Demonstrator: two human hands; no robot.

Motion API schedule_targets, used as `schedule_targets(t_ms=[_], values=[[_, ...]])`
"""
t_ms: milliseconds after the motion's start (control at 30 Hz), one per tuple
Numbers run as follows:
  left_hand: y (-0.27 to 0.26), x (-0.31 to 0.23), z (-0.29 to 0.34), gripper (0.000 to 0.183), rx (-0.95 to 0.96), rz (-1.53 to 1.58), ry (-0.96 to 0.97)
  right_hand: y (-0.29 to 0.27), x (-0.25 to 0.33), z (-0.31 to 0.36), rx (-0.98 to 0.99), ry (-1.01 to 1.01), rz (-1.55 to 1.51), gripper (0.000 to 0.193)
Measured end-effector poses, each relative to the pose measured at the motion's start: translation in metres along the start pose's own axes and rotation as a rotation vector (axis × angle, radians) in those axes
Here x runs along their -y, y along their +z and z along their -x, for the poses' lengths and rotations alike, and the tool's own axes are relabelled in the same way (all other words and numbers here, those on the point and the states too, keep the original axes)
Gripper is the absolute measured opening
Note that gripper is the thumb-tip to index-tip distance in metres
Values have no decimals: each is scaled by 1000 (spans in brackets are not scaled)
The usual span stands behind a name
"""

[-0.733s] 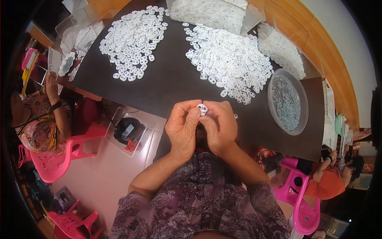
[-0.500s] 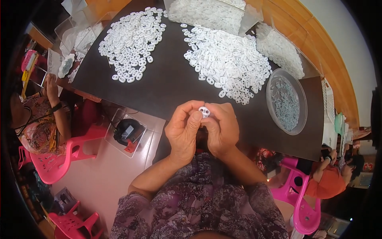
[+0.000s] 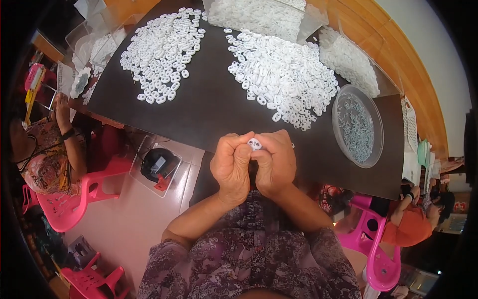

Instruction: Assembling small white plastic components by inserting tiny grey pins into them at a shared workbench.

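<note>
My left hand [image 3: 232, 167] and my right hand [image 3: 275, 162] meet over the near edge of the dark table. Between their thumbs and fingertips they pinch one small white oval plastic piece with two holes [image 3: 255, 144]. Both hands are closed on it, and the fingers hide part of its edge. Ahead to the right lies a heap of white plastic pieces [image 3: 284, 74], mixed in shape. Another pile of white two-hole oval pieces [image 3: 162, 55] spreads ahead to the left. A round clear tub [image 3: 377, 144] at the right holds many small grey metal pins [image 3: 357, 132].
Clear bins of white pieces [image 3: 256, 17] stand along the far side of the dark table [image 3: 194, 99]. A seated person [image 3: 52, 154] works at the left by a pink chair [image 3: 62, 204]. Another person in orange [image 3: 408, 224] is at the right, near a magenta chair [image 3: 381, 264].
The white piece has tilted slightly between my fingertips, and both thumbs press closer on it. My hands have shifted only a little.
</note>
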State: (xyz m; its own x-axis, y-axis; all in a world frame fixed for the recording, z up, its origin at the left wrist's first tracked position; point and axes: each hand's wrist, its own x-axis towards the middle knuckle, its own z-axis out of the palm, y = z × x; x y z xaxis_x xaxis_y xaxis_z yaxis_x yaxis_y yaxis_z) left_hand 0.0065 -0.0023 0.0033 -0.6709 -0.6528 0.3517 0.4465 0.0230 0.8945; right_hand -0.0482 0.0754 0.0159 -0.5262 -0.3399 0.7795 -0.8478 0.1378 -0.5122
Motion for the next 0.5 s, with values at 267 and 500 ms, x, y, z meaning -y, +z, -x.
schedule_targets(t_ms=[267,500], values=[[5,0,-2,14,1,-44,23,-3,-4,-5,-19,-38,44,21],[-3,-19,-6,26,192,-137,-105,-55,-4,-24,32,127,129,15]])
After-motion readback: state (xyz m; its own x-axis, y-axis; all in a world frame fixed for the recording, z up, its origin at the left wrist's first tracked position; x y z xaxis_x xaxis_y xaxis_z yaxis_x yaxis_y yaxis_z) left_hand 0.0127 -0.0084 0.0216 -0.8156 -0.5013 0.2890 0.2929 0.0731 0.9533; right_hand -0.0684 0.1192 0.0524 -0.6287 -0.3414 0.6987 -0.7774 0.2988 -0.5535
